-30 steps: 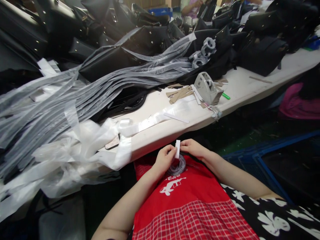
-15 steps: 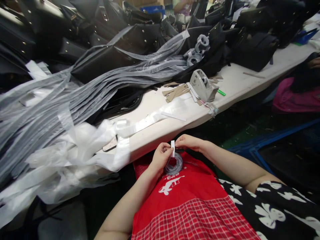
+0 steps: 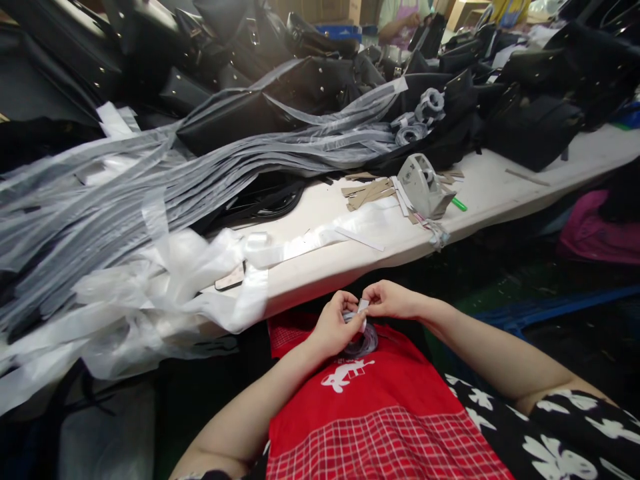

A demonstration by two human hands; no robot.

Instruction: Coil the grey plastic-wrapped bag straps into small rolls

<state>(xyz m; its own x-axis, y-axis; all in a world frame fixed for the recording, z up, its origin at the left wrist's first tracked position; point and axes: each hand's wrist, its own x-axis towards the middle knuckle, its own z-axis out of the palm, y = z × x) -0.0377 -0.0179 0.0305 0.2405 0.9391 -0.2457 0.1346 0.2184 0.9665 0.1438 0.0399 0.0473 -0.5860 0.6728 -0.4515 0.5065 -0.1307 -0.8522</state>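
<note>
Text: none legible | red apron [image 3: 320, 408]: white emblem [image 3: 345, 375] | tape dispenser [image 3: 424, 193]: marks [image 3: 408, 175] unreadable

The one view looks from the person's head, forward and steeply down: the red apron [image 3: 370, 403] is nearest, with the left hand [image 3: 343, 323] and right hand [image 3: 389, 300] a little beyond. Farther off, the bench [image 3: 320, 267] slants across, and black bags [image 3: 325, 87] fill much of the top.

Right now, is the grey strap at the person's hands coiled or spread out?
Coiled: the grey strap shows curved loops by the left hand.
</note>
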